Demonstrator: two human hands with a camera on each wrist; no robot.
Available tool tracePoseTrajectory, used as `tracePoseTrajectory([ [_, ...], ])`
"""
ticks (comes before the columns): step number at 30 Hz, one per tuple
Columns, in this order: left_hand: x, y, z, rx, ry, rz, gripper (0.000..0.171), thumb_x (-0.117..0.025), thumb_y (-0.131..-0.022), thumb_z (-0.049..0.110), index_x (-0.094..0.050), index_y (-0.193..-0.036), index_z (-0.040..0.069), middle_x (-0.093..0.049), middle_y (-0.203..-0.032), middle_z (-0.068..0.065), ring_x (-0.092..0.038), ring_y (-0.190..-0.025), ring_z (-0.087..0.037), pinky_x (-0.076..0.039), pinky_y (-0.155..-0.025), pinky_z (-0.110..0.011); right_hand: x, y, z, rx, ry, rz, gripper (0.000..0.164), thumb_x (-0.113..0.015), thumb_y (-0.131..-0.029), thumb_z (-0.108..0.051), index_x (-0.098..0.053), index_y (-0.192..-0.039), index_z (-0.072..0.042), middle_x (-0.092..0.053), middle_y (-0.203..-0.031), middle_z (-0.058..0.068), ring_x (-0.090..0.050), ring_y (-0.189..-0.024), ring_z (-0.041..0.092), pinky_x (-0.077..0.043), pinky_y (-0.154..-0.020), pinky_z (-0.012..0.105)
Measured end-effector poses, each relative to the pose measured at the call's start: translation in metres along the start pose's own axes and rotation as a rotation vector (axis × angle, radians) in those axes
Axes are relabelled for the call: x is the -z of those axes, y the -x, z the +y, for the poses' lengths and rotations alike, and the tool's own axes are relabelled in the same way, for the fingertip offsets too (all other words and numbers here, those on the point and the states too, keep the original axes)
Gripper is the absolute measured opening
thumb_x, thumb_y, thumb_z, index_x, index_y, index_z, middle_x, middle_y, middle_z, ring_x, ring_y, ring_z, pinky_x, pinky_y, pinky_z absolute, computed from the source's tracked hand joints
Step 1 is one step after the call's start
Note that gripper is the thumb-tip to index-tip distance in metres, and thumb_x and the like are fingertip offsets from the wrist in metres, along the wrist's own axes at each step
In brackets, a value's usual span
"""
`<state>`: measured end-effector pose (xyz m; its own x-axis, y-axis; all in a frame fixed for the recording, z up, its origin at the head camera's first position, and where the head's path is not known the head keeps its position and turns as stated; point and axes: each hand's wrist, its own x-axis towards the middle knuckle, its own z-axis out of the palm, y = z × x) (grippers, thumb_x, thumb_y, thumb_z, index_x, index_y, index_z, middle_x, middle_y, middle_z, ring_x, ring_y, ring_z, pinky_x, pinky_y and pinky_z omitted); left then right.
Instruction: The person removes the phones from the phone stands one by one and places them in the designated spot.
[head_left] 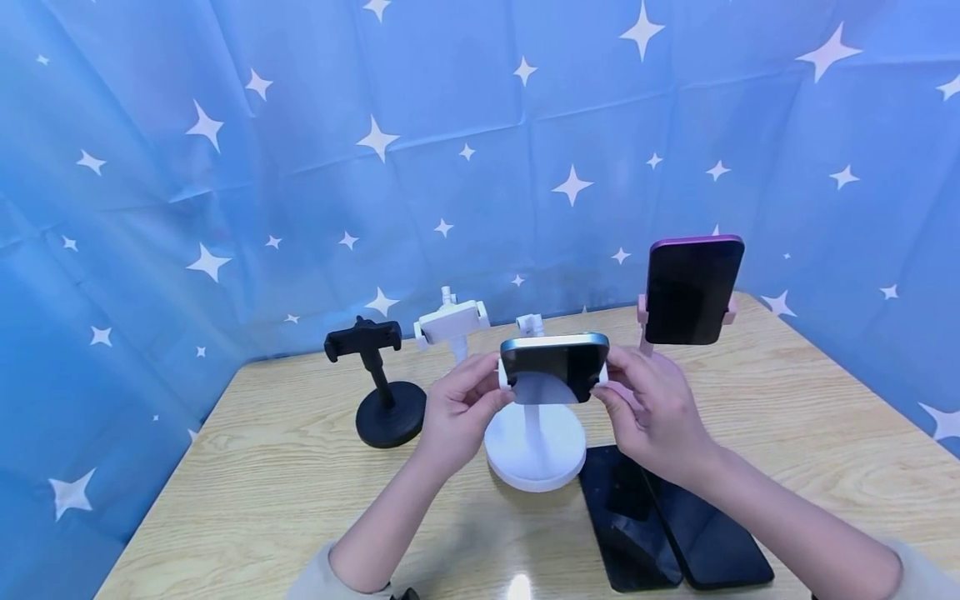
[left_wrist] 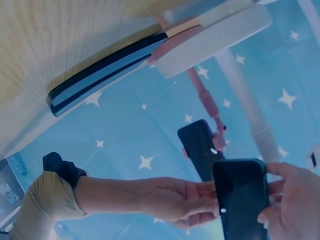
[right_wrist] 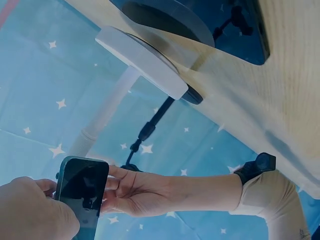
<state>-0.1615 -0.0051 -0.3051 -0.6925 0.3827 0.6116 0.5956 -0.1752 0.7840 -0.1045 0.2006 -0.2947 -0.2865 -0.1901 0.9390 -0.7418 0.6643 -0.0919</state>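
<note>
Your left hand (head_left: 459, 410) has fingers bent in, gap small, thumb and fingertips pinching the phone's left end. Your right hand (head_left: 660, 417) pinches its right end the same way. Phone (head_left: 555, 367) is sideways, screen toward you, above the front stand (head_left: 535, 458), its white clamp arms at both ends. Pink stand (head_left: 642, 310) holds a purple-edged phone (head_left: 693, 292) upright. Black stand (head_left: 390, 414) and rear stand (head_left: 453, 321) are to the left. Your right forearm partly covers two flat phones (head_left: 626, 529) on the table (head_left: 285, 483).
</note>
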Motion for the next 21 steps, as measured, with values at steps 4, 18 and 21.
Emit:
tracePoseTrajectory([
  [4, 0.005, 0.007, 0.005, -0.050, -0.038, 0.001, 0.031, -0.064, -0.079, -0.007, -0.061, -0.110, -0.009, -0.062, -0.099, -0.020, -0.061, -0.074, -0.008, -0.048, -0.057, -0.022, -0.001, 0.001, -0.006, 0.006, -0.069, -0.021, 0.039, -0.047, -0.095, -0.029, -0.056, -0.093, 0.008, -0.058, -0.080, 0.010, -0.053, -0.069, 0.011, -0.042, -0.079, 0.009],
  [18, 0.010, 0.027, 0.009, -0.026, -0.018, -0.010, 0.032, -0.065, -0.081, 0.001, -0.060, -0.112, -0.008, -0.062, -0.097, -0.019, -0.059, -0.073, -0.010, -0.048, -0.059, -0.023, -0.004, 0.008, -0.017, 0.017, -0.202, -0.044, 0.037, -0.049, -0.094, -0.021, -0.056, -0.098, 0.015, -0.059, -0.091, 0.018, -0.054, -0.096, 0.000, -0.044, -0.084, 0.012],
  [21, 0.009, 0.028, 0.008, -0.024, -0.023, -0.004, 0.032, -0.066, -0.080, -0.001, -0.061, -0.111, -0.008, -0.061, -0.096, -0.019, -0.059, -0.073, -0.009, -0.048, -0.058, -0.022, -0.006, 0.011, -0.016, 0.021, -0.203, -0.026, 0.038, -0.049, -0.094, -0.022, -0.056, -0.097, 0.016, -0.059, -0.088, 0.018, -0.054, -0.094, 0.000, -0.044, -0.084, 0.011],
])
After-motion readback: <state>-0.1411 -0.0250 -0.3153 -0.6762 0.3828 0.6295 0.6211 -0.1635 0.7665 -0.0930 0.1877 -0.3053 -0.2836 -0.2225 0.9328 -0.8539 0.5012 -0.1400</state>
